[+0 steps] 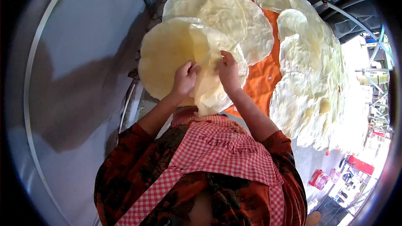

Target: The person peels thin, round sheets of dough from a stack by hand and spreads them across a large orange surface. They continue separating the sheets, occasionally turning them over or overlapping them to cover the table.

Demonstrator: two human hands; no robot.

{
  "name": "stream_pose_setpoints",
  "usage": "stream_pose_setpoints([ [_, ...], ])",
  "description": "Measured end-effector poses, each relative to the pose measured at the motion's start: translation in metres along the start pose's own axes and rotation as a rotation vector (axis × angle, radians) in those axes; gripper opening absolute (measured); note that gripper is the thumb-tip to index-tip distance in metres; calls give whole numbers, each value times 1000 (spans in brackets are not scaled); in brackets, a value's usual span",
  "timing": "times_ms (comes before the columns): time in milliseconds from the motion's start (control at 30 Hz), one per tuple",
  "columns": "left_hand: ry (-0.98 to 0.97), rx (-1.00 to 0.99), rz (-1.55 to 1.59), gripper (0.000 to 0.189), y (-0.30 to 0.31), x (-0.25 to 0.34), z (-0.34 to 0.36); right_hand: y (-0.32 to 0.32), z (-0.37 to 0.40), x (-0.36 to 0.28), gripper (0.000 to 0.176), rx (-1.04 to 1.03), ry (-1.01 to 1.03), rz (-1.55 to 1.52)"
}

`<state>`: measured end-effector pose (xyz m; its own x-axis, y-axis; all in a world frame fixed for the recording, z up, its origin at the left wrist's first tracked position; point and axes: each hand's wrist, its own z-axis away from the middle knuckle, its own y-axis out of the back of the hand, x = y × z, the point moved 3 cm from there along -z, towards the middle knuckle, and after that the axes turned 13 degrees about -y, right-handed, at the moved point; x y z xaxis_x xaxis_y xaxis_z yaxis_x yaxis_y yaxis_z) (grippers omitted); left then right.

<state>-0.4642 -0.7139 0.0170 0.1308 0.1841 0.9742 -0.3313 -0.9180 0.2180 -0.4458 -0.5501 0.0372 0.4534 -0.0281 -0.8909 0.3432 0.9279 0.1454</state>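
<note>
In front of me lies a large, thin, pale-yellow round sheet (161, 58), slightly see-through, like a flat sheet of dough. Part of it is folded over, and the fold runs between my hands. My left hand (184, 78) is closed, its fingers pinching the sheet near the fold. To its right, my right hand (229, 72) is also closed, thumb and fingers pinched at the sheet's folded part. The fingertips partly hide what they grip. A loose edge of the sheet hangs down by my checked apron (222, 142).
More round sheets (205, 6) overlap just beyond my hands, on an orange cloth (261, 88). A big overlapping pile of sheets (310, 83) covers the right side. A grey wall (83, 58) stands close on the left. Metal poles and bright clutter are at far right.
</note>
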Motion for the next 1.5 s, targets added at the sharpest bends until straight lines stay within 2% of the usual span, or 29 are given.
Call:
stream_pose_setpoints([
  [33, -16, 36, -7, 18, 1, -6, 2, 6, -3, 3, 29, 43, 29, 50],
  [133, -7, 35, 44, 19, 0, -14, 5, 19, -6, 9, 28, -25, -15, -92],
  [200, -26, 93, 224, 17, 4, -19, 4, 28, -4, 10, 21, -98, -199, -154],
  [233, -38, 98, 334, 16, -2, -21, 2, 25, -4, 10, 20, 95, -136, -71],
  [267, -7, 81, 361, 20, 0, -3, 1, 24, -10, 13, 24, 23, 43, -158],
  [300, 10, 82, 361, 17, 6, -11, -2, 25, -3, -3, 21, -21, 17, -120],
  [333, 41, 136, 350, 15, 20, -11, -5, 34, -9, -11, 17, 78, 49, 61],
  [400, 108, 345, 555, 13, 58, -9, -17, 59, -32, -12, 19, 108, 173, -161],
  [433, 77, 212, 516, 13, 88, -26, -28, 81, -37, -19, 17, 142, 194, -196],
  [467, 114, 346, 532, 12, 107, -42, -29, 111, -38, -26, 15, 170, 217, -230],
  [533, 92, 341, 445, 14, 149, -109, -33, 172, -38, -18, 10, 172, 155, -203],
  [600, 135, 367, 399, 17, 177, -152, -23, 244, -58, 29, 4, 381, 152, -73],
  [667, 196, 382, 379, 18, 177, -137, -5, 317, -83, 95, 18, 663, -6, 294],
  [733, 229, 398, 413, 19, 166, -105, 6, 342, -76, 114, 24, 724, -115, 484],
  [800, 226, 421, 501, 20, 151, -77, 13, 340, -91, 91, 24, 641, 4, 570],
  [833, 219, 414, 515, 24, 157, -91, 14, 336, -92, 79, 25, 600, 52, 610],
  [867, 214, 400, 527, 28, 168, -118, 12, 328, -90, 48, 26, 474, -10, 550],
  [900, 214, 378, 540, 32, 176, -135, 10, 323, -87, 18, 27, 424, 45, 554],
  [967, 316, 459, 569, 32, 184, -143, 10, 323, -75, -41, 23, 257, 149, 453],
  [1000, 360, 499, 583, 32, 187, -145, 9, 323, -67, -74, 22, 262, 90, 509],
  [1033, 283, 467, 613, 34, 187, -143, 7, 317, -47, -103, 21, 269, 115, 392],
  [1067, 304, 431, 636, 34, 185, -146, 7, 327, -51, -110, 20, 262, 84, 252],
  [1100, 328, 396, 658, 34, 186, -150, 10, 363, -81, -93, 18, 235, 143, 572],
  [1167, 348, 347, 711, 37, 181, -139, 10, 384, -107, -78, 19, 188, 214, 986],
  [1233, 355, 319, 776, 41, 161, -107, 20, 346, -100, -91, 18, 173, 215, 1092],
  [1367, 319, 128, 795, 50, 162, -100, 34, 229, -41, -157, 24, 186, 141, 884],
  [1400, 289, 113, 792, 52, 155, -82, 35, 217, -21, -175, 22, 174, 98, 706],
  [1433, 259, 103, 791, 54, 152, -73, 37, 224, -23, -182, 19, 101, 138, 570],
  [1500, 359, 81, 707, 54, 161, -85, 43, 242, 3, -200, 15, 49, 159, 412],
])
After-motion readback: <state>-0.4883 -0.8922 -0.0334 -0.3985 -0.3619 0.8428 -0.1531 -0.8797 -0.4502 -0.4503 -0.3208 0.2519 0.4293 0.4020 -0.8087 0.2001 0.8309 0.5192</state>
